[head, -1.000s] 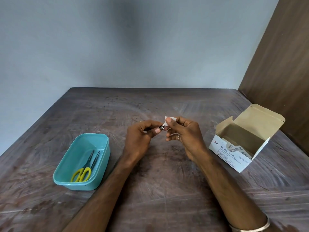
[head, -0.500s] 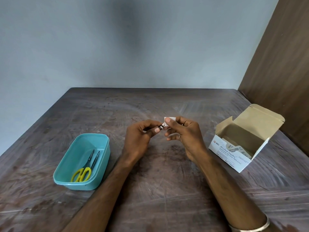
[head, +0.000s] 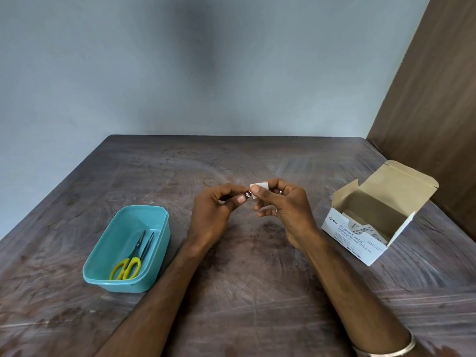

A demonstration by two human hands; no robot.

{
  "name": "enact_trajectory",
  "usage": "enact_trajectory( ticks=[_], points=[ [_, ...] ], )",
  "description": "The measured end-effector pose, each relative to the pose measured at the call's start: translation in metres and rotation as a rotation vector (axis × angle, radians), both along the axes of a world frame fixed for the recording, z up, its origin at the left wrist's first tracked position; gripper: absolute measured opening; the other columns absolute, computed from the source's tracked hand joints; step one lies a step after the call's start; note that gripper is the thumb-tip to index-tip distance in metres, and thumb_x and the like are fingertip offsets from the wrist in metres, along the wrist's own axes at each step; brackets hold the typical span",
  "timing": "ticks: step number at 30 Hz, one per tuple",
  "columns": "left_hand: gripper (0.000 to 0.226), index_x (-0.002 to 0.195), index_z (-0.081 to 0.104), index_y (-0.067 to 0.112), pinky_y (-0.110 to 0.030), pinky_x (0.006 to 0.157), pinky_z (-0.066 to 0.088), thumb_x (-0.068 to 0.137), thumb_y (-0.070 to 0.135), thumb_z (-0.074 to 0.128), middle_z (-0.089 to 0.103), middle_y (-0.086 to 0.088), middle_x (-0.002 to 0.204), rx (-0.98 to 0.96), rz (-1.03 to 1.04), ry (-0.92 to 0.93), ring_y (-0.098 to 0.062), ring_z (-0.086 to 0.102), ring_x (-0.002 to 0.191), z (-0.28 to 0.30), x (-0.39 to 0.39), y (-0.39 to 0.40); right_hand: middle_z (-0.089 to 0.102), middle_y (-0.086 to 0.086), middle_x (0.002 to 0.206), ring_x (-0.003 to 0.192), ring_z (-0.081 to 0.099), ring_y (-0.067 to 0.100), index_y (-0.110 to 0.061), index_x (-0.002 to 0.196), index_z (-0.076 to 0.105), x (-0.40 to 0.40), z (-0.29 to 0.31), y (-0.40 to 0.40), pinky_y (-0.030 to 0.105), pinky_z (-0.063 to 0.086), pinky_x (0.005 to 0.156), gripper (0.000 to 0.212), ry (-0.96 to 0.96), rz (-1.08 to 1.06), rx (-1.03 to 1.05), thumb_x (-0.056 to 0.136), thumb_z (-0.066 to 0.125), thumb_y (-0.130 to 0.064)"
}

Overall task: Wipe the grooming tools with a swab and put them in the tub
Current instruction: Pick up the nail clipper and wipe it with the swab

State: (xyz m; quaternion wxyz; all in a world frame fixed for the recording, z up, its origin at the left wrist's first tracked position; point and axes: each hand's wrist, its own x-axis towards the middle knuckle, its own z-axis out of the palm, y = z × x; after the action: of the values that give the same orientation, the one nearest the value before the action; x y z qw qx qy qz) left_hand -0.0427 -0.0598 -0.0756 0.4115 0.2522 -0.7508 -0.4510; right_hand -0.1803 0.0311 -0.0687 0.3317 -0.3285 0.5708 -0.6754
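Observation:
Above the middle of the wooden table, my left hand (head: 215,215) pinches a small metal grooming tool (head: 247,195), mostly hidden by its fingers. My right hand (head: 280,207) pinches a white swab (head: 261,187) against the tool's exposed end. A teal plastic tub (head: 103,253) stands at the front left. Inside it lie yellow-handled scissors (head: 128,264), blades pointing away from me.
An open white box of alcohol swabs (head: 360,240) stands at the right with its lid flap up and sachets inside. A brown wooden panel (head: 438,112) rises behind it. A grey wall (head: 180,73) borders the table's far and left edges.
Both hands stay in place; the right fingers have shifted slightly with the swab over the tool's end.

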Motion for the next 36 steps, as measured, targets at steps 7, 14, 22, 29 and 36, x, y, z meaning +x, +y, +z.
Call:
enact_trajectory(
  ticks=[7,14,22,29,36],
  points=[
    [0.023,0.095,0.077,0.022,-0.011,0.077,0.050,0.084,0.004,0.071,0.075,0.015,0.090,-0.040,-0.003,-0.048,0.002,0.068,0.086,0.0002,0.0008,0.0003,0.070,0.011,0.073,0.061,0.066,0.021,-0.013,0.081,0.068,0.0004,0.0010,-0.0005,0.035,0.057,0.061,0.015,-0.032,0.040,0.037,0.077,0.083,-0.014],
    [0.020,0.091,0.077,0.022,-0.013,0.076,0.051,0.083,0.005,0.073,0.075,0.015,0.085,0.004,0.015,-0.047,0.000,0.069,0.083,-0.0015,-0.0007,-0.0010,0.074,0.012,0.080,0.067,0.069,0.022,-0.005,0.093,0.072,-0.0067,0.0004,-0.0001,0.042,0.060,0.074,0.032,-0.099,0.103,0.031,0.066,0.085,-0.015],
    [0.019,0.095,0.077,0.018,-0.013,0.077,0.051,0.085,0.004,0.070,0.076,0.011,0.091,-0.035,-0.011,-0.054,-0.001,0.069,0.086,-0.0004,0.0016,-0.0012,0.072,0.012,0.076,0.066,0.068,0.022,-0.002,0.096,0.072,-0.0061,0.0008,0.0001,0.039,0.061,0.071,0.036,-0.091,0.123,0.054,0.067,0.084,-0.019],
    [0.021,0.097,0.076,0.023,-0.010,0.074,0.049,0.083,0.008,0.074,0.074,0.016,0.090,-0.078,-0.018,-0.086,0.001,0.069,0.086,-0.0017,0.0005,-0.0016,0.073,0.013,0.077,0.063,0.068,0.021,-0.003,0.089,0.071,-0.0024,-0.0014,-0.0010,0.035,0.061,0.069,0.014,-0.103,0.056,0.029,0.081,0.079,-0.012],
    [0.023,0.101,0.075,0.021,-0.017,0.070,0.053,0.078,0.022,0.079,0.075,0.014,0.091,-0.137,0.025,-0.133,-0.002,0.069,0.083,-0.0035,0.0011,-0.0005,0.076,0.016,0.081,0.066,0.072,0.022,-0.007,0.090,0.075,-0.0039,-0.0006,-0.0003,0.038,0.062,0.072,0.014,-0.086,0.048,0.028,0.088,0.073,-0.020]
  ],
)
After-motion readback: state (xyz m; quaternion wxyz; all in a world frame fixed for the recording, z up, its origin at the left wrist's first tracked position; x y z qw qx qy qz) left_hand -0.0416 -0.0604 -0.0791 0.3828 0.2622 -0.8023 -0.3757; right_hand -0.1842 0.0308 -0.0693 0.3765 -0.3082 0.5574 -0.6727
